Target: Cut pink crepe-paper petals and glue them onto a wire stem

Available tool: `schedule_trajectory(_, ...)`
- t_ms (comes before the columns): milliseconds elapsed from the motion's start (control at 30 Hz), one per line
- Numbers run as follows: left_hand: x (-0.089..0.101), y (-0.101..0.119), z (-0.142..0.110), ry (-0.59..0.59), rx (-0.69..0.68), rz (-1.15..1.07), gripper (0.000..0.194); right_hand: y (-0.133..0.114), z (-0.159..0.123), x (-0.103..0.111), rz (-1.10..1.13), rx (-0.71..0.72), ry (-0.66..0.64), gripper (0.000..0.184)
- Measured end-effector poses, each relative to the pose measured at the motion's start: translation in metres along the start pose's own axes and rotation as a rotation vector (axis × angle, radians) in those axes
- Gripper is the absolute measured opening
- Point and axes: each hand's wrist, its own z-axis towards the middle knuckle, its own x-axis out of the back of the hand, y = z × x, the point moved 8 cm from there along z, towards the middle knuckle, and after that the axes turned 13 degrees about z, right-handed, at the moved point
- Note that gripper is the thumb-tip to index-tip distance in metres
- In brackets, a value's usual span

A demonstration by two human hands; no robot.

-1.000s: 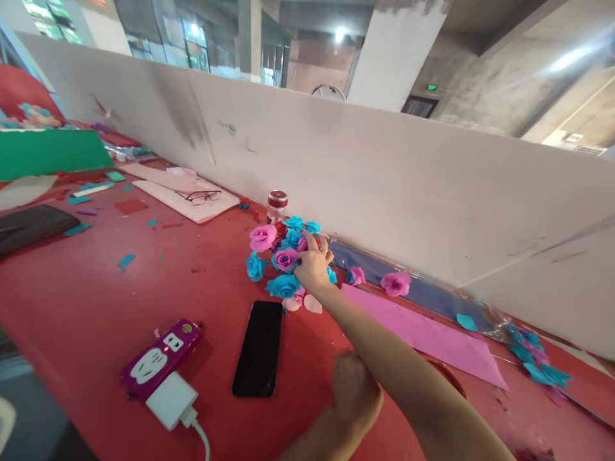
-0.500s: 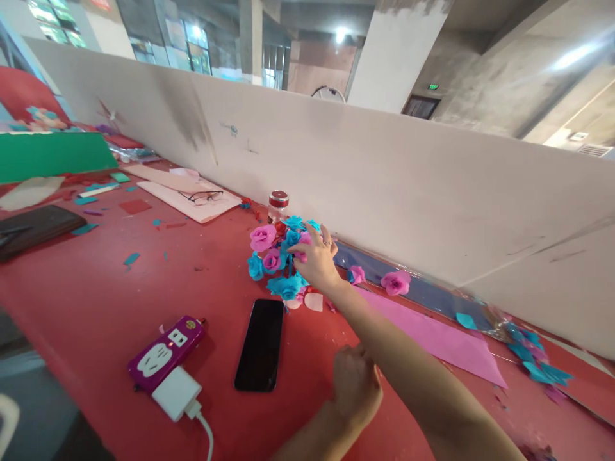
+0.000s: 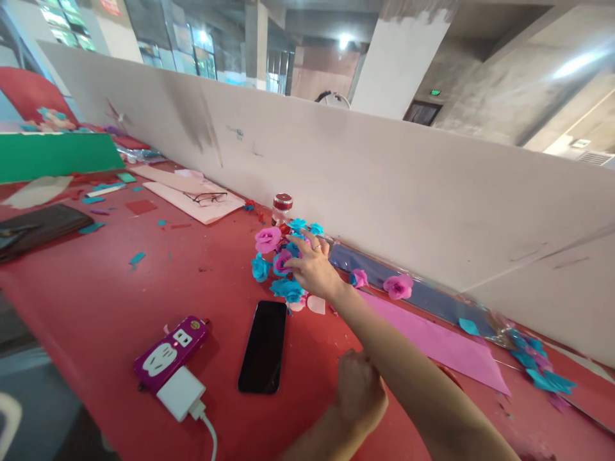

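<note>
The paper flowers (image 3: 288, 289) form a loose bunch on the red table (image 3: 216, 256): from the left, a wide pink bloom with a blue rose below it, then a magenta rose with a dark centre, blue blooms above and below that, and a bit of red near the top.

The bunch lies beneath and to the left of the fingers of the right hand (image 3: 314, 266). Its thumb and index finger stand apart, the thumb tip over the magenta rose, the index tip over the blooms above; firm contact is hard to judge. The left hand (image 3: 360, 392) is nearer the camera, its back showing and its fingers out of sight; I cannot tell whether they grip anything.

From the left lie a dark case (image 3: 43, 229), pink paper (image 3: 185, 202) bearing glasses (image 3: 209, 202), a purple power strip (image 3: 173, 349) with a white charger (image 3: 181, 392), and a black-screened phone (image 3: 263, 349) just in front of the bunch. A red-lidded jar (image 3: 282, 208) stands directly behind. The right hand hides the bunch's right side, and its forearm crosses before the left hand. Farther right are 2 loose pink flowers (image 3: 398, 287) and a bright pink sheet (image 3: 442, 342).
</note>
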Motion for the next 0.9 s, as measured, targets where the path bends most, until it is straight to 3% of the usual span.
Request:
schedule_trajectory(200, 0.001, -0.001, 0.0, -0.03, -0.024, 0.036, 0.034, 0.003, -0.014, 0.007, 0.084, -0.038, -0.007, 0.042)
schedule_trajectory(333, 0.003, -0.005, -0.001, -0.061, 0.008, 0.027, 0.038, 0.011, -0.033, 0.033, 0.171, -0.118, 0.091, 0.038)
schedule_trajectory(533, 0.003, -0.005, -0.003, -0.046, 0.026, 0.0, 0.042, 0.084, -0.095, 0.092, 0.36, -0.573, 0.42, 0.018)
schedule_trajectory(667, 0.006, -0.006, -0.001, -0.04, 0.05, -0.06, 0.032, 0.119, -0.142, 0.12, 0.29, -0.791, 0.589, 0.045)
schedule_trajectory(767, 0.007, -0.008, -0.001, -0.095, 0.103, -0.053, 0.038, 0.136, -0.168, 0.121, 0.234, -0.923, 0.607, 0.052)
schedule_trajectory(900, 0.006, -0.008, -0.002, -0.153, 0.107, 0.035, 0.037, 0.158, -0.18, 0.09, 0.194, -1.054, 0.439, 0.022)
